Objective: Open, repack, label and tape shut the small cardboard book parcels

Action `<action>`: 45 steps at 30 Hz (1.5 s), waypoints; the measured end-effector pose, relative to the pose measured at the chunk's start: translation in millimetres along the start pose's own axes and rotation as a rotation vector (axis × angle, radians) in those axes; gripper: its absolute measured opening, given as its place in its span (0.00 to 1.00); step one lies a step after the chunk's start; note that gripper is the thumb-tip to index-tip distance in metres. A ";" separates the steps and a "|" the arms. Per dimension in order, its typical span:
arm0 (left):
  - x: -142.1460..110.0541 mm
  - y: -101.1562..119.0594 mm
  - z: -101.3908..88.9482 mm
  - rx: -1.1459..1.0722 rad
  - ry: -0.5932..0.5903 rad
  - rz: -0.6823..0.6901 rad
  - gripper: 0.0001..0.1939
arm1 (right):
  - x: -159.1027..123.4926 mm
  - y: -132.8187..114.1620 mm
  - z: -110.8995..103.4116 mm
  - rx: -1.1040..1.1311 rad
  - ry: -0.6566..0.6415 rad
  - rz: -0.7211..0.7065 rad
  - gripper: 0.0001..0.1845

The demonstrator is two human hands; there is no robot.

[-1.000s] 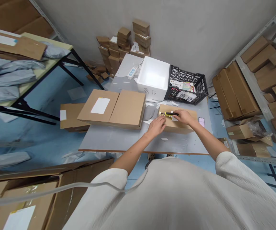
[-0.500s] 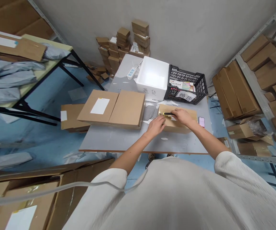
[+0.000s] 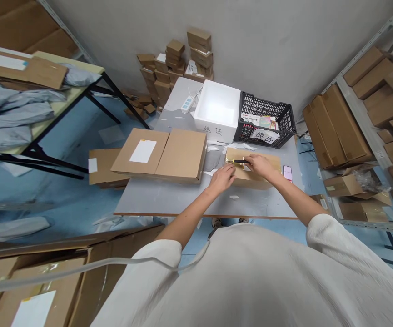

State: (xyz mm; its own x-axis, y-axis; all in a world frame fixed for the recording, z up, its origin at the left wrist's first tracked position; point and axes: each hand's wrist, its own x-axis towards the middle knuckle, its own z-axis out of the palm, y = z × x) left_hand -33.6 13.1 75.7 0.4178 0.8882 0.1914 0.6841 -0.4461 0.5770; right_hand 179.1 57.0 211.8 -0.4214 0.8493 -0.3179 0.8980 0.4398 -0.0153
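A small cardboard box (image 3: pixel 259 181) lies on the grey table with clear tape and a partly covered white label on top. My right hand (image 3: pixel 256 164) is closed around a black and yellow utility knife (image 3: pixel 241 161), its tip end pointing left over the tape at the box's left end. Whether the blade is in the tape is too small to tell. My left hand (image 3: pixel 222 176) grips the box at its front left corner, fingers bent over the top close to the knife's tip.
Left on the table (image 3: pixel 169 200) sits a larger cardboard box (image 3: pixel 182 154). Behind stand a white foam bin (image 3: pixel 216 129) and a black crate (image 3: pixel 286 131) holding books. A phone (image 3: pixel 287 173) lies right of the small box. Shelves of boxes (image 3: pixel 383 100) line the right.
Both hands stay at the small box. The knife has shifted very slightly left along the tape from a second ago. The view has tilted a little.
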 end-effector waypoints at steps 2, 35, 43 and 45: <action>-0.4 -0.5 -0.8 -0.010 -0.004 0.003 0.16 | -0.9 5.1 1.9 0.013 0.002 0.012 0.19; -3.6 1.7 -7.0 0.112 -0.049 -0.107 0.22 | -29.8 82.9 9.1 0.014 -0.044 0.050 0.17; -3.3 -0.3 -7.3 0.135 -0.053 -0.139 0.22 | -46.1 110.5 20.2 0.054 -0.036 0.079 0.20; -3.1 0.5 -8.6 0.134 -0.055 -0.146 0.23 | -50.8 117.9 22.5 0.057 -0.035 0.076 0.22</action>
State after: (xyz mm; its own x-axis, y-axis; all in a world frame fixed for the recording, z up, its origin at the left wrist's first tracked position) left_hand -39.7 11.1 82.2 0.3384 0.9386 0.0676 0.8116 -0.3274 0.4838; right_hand 309.2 59.1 204.8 -0.3483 0.8684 -0.3531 0.9333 0.3566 -0.0435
